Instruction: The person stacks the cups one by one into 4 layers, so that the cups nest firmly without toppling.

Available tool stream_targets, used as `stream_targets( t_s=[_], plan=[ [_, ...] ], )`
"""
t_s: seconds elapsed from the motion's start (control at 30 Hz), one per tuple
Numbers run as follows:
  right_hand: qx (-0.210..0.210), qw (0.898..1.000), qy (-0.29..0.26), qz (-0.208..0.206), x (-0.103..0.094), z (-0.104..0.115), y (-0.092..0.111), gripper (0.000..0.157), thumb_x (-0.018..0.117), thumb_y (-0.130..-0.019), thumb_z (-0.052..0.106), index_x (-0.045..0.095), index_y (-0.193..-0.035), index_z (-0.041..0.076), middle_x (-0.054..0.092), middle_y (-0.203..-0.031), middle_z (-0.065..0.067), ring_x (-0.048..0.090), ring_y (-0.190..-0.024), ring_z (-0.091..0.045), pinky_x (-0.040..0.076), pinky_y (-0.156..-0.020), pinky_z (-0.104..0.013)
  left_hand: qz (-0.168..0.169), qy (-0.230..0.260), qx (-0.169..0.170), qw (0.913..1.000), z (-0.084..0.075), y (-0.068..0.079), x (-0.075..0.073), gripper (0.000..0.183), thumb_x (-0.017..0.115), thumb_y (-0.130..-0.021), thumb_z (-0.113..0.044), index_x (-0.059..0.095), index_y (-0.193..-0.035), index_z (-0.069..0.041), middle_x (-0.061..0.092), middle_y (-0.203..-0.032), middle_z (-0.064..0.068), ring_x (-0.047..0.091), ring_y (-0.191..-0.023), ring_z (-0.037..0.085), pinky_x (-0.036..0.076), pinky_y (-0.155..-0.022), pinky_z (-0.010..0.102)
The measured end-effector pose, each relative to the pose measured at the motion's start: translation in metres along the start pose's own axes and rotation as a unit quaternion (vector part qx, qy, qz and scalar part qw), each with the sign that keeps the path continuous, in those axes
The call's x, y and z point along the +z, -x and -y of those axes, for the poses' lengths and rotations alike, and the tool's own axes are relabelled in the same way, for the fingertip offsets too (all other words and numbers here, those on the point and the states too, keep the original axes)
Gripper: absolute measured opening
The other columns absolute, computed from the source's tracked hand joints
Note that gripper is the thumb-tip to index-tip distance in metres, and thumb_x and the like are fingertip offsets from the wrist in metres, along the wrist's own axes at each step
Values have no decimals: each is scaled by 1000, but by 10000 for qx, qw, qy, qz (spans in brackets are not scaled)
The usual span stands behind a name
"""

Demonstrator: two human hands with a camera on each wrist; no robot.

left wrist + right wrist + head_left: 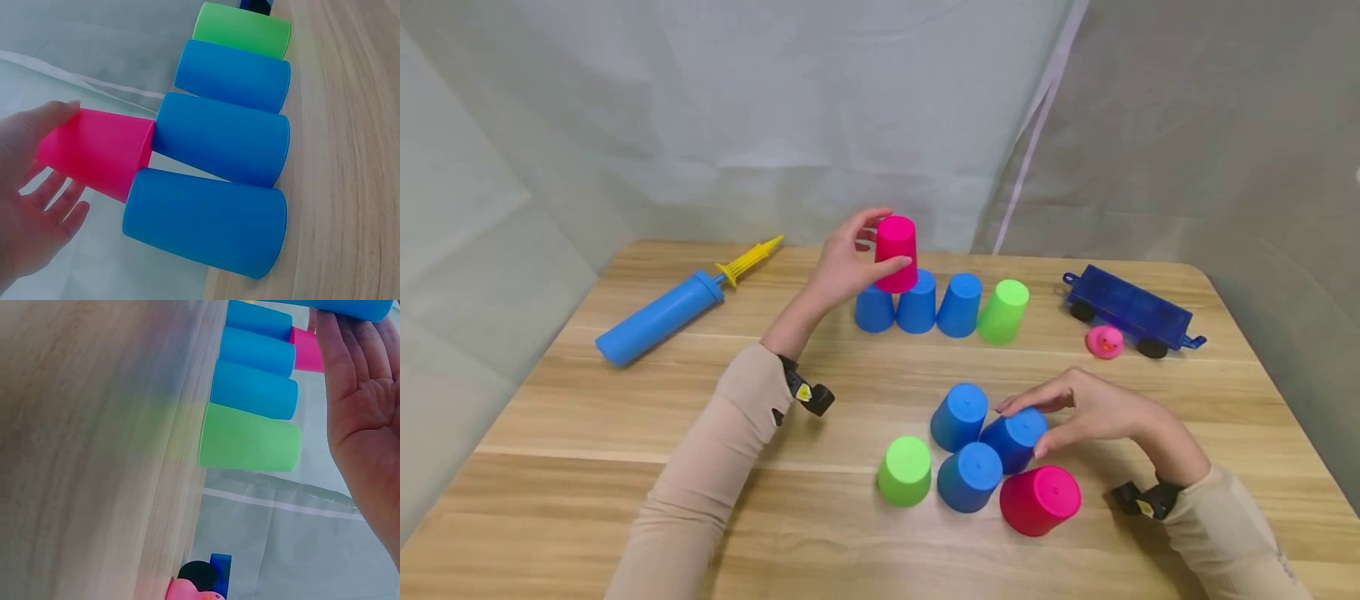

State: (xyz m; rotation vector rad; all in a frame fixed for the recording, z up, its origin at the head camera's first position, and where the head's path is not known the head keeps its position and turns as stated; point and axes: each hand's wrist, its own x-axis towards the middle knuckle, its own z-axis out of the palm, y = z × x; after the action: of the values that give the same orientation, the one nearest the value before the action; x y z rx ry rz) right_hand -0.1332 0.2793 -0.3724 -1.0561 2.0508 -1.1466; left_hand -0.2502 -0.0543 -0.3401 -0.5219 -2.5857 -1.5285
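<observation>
Pink cup (897,250) gripped by left hand (850,260), inverted, over tops of the two leftmost back-row blue cups (917,310). Near blue cup (1013,440) pinched by right hand (1101,407). All cups upside down, interiors hidden. Duck (1105,341) placed beside wagon (1129,308).

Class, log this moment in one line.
left hand: holds pink cup above back-row blue cups | right hand: grips front blue cup | duck: beside cart

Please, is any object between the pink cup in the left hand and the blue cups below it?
Nothing visible stands between them. The pink cup in the left hand is right above the two leftmost blue cups; whether they touch is unclear.
</observation>
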Motion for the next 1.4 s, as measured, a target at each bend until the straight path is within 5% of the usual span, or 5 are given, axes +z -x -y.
stream_targets(
  t_s=[0.43,0.83,1.13,1.3,1.4],
  plan=[
    [38,9999,-147,43,1,-1,1,45,73,-80,11,61,-123,6,60,-125,-11,54,-117,-5,47,-92,-47,372,-290,-67,9989,-4,10,-4,82,76,-78,-27,29,-143,-16,43,-135,8,44,-119,24,49,-88,42],
    [-17,9992,403,46,2,3,2,47,71,-83,23,59,-125,7,62,-123,-7,55,-115,-7,50,-90,-35,-851,-470,1687,9809,-28,86,6,62,79,-75,-19,51,-128,-8,52,-127,8,45,-120,19,41,-98,42],
    [-65,9976,659,-193,2,5,6,45,73,-82,24,61,-122,9,64,-119,-5,57,-112,-7,51,-88,-31,1088,505,1401,9828,-35,135,23,36,77,-78,-19,64,-111,-14,63,-110,-5,56,-104,8,49,-87,31],
    [-143,9927,1013,-632,14,8,11,45,73,-82,26,61,-123,11,65,-118,-3,59,-109,-8,52,-84,-26,2849,622,1231,9486,-37,147,23,32,74,-80,-29,65,-109,-18,64,-103,-6,57,-96,3,51,-83,26],
    [-222,9871,1285,-927,23,8,12,45,73,-81,24,61,-123,12,65,-118,-4,60,-107,-9,54,-80,-28,3214,529,1333,9360,-36,152,22,33,76,-78,-29,65,-108,-21,63,-103,-9,56,-98,1,50,-84,25]
  ],
)
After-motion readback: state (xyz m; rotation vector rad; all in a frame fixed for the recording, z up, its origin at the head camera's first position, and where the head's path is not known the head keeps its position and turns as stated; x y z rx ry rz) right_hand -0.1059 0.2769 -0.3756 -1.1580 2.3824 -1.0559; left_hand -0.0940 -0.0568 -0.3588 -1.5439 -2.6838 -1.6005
